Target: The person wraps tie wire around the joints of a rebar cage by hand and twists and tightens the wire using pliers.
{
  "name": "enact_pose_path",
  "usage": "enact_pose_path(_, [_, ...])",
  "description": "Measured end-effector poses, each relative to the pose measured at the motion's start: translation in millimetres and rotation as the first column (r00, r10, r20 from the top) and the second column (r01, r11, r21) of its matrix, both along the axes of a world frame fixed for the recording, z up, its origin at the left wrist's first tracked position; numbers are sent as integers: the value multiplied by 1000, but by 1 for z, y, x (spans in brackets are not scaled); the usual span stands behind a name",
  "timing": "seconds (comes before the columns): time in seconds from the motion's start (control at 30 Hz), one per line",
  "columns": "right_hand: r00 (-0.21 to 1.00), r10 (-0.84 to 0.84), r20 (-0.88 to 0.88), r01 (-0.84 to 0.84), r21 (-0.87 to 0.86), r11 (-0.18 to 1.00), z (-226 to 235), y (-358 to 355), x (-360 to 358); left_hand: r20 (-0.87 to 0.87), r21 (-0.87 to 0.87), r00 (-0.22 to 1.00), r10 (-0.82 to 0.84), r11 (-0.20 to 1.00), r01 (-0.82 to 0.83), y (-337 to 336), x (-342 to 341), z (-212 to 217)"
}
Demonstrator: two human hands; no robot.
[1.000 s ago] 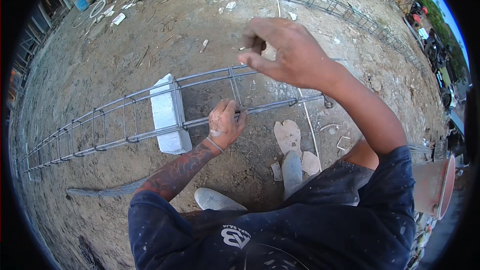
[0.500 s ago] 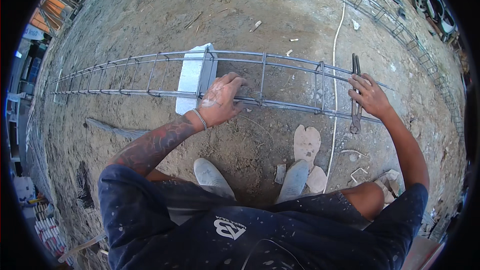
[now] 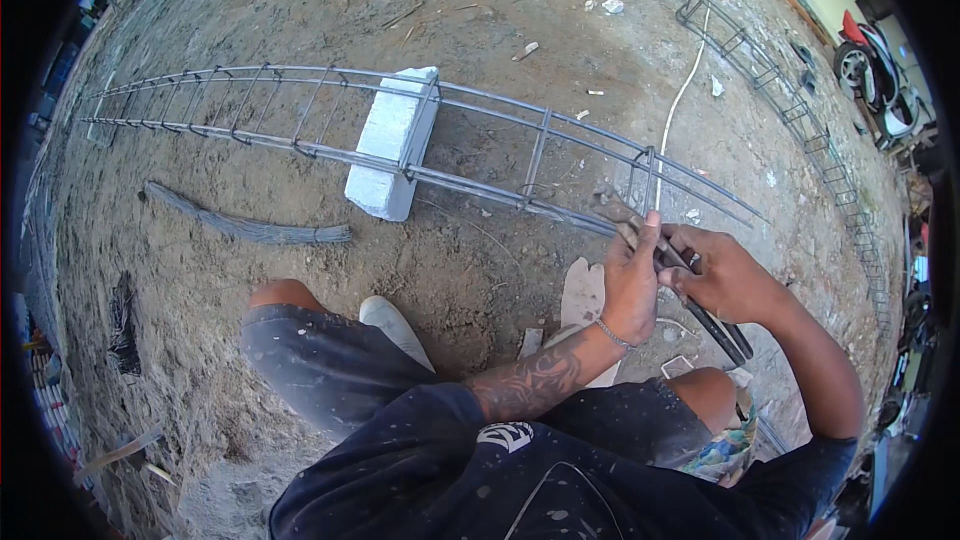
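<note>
My right hand (image 3: 722, 278) is closed on a pair of metal pincers (image 3: 722, 335), their dark handles slanting down to the right. Against the pincers, close to their jaws, my left hand (image 3: 632, 292) is closed with its thumb up; its other fingers are partly hidden. Both hands are at the near right end of a long rebar cage (image 3: 538, 153), beside its last stirrup. A pale block (image 3: 388, 135) props the cage up near its middle. Loose bar ends stick out past the stirrup.
A bundle of tie wire (image 3: 250, 228) lies on the dirt at left, with a dark wire coil (image 3: 123, 330) nearer me. A white cord (image 3: 683, 95) runs past the cage's right end. Farther right are a second cage (image 3: 800, 123) and a parked motorbike (image 3: 885, 85).
My left hand has left the cage beside the block and moved right to my other hand. The pincers, earlier lying across the bars under my right hand, are now lifted and turned.
</note>
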State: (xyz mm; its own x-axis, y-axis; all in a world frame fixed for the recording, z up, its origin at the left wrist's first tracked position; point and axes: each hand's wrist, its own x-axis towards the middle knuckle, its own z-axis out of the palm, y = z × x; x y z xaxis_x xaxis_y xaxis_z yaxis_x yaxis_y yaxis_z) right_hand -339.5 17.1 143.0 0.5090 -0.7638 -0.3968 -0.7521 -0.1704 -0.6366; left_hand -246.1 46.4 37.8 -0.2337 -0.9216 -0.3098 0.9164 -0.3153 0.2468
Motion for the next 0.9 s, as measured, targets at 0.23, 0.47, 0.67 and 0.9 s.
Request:
enact_pose_path(0.23, [922, 34, -385, -15, 52, 999, 22, -26, 55, -29, 415, 998, -57, 907, 64, 4, 39, 3])
enact_pose_path(0.47, [764, 5, -646, 138, 172, 975, 50, -65, 111, -118, 421, 985, -126, 892, 165, -14, 68, 17])
enact_pose_path(0.67, [718, 217, -662, -61, 251, 966, 41, -86, 132, -272, 507, 957, -104, 830, 234, -21, 77, 14])
enact_pose_path(0.9, [702, 170, -692, 78, 311, 947, 40, -84, 149, -321, 500, 946, -40, 841, 205, -27, 79, 19])
